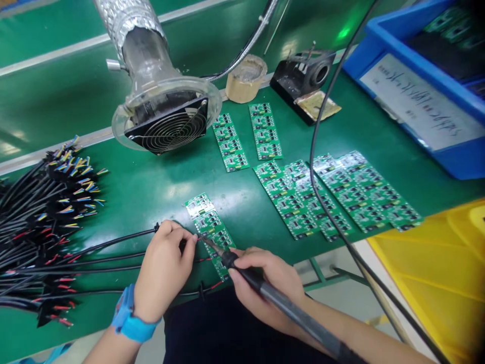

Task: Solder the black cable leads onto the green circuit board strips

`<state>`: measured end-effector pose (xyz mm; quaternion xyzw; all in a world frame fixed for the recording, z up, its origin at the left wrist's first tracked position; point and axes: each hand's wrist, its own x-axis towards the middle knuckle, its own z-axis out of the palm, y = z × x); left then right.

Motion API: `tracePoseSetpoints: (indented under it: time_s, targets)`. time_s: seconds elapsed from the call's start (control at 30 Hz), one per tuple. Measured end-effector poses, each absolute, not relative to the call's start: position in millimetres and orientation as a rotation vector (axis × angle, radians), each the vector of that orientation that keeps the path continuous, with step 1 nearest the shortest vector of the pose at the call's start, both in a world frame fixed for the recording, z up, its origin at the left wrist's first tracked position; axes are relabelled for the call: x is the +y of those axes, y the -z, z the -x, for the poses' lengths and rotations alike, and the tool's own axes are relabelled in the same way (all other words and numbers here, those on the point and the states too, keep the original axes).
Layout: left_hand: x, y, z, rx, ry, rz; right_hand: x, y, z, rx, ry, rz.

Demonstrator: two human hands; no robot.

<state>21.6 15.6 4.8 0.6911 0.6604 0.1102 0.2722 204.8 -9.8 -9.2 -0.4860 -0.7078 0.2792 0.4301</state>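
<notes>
In the head view a green circuit board strip (206,218) lies on the bench near its front edge. My right hand (271,288) is closed around a soldering iron (280,298), whose tip reaches the strip's left edge. There, my left hand (170,263), with a blue wristband (132,316), pinches the thin red end of a black cable (125,236) between thumb and finger. Other cables run under or beside this hand to the strip; a red-ended black cable (189,292) meets its lower end. Whether the iron's tip touches the wire is too small to tell.
A bundle of black cables (34,217) covers the left side. Above hangs a fume extractor fan (170,129). Further back are a round tan block (246,78) and an iron stand (303,76). Several board strips (288,202), a blue bin (413,96) and a yellow surface (435,263) lie rightward.
</notes>
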Motion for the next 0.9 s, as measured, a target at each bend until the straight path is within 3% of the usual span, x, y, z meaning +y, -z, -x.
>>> tracePoseSetpoints:
  time_s: [0.3, 0.5, 0.7, 0.9]
  targets:
    - [16.7, -6.9, -20.5, 1.773, -0.268, -1.907, -1.4, 5.8, -215.8, -1.506, -0.961, 1.272]
    - [11.7, -6.7, -22.3, 1.75, -0.252, -2.024, 3.9, 7.7, -209.8, -1.493, -0.932, 1.187]
    - [11.4, -14.2, 7.3, 1.929, -0.558, -2.203, 9.6, 9.9, -209.1, -1.493, -0.894, 1.136]
    - [26.1, -7.6, 35.4, 1.775, -0.375, -2.279, 16.7, 14.8, -201.1, -1.478, -0.853, 1.082]
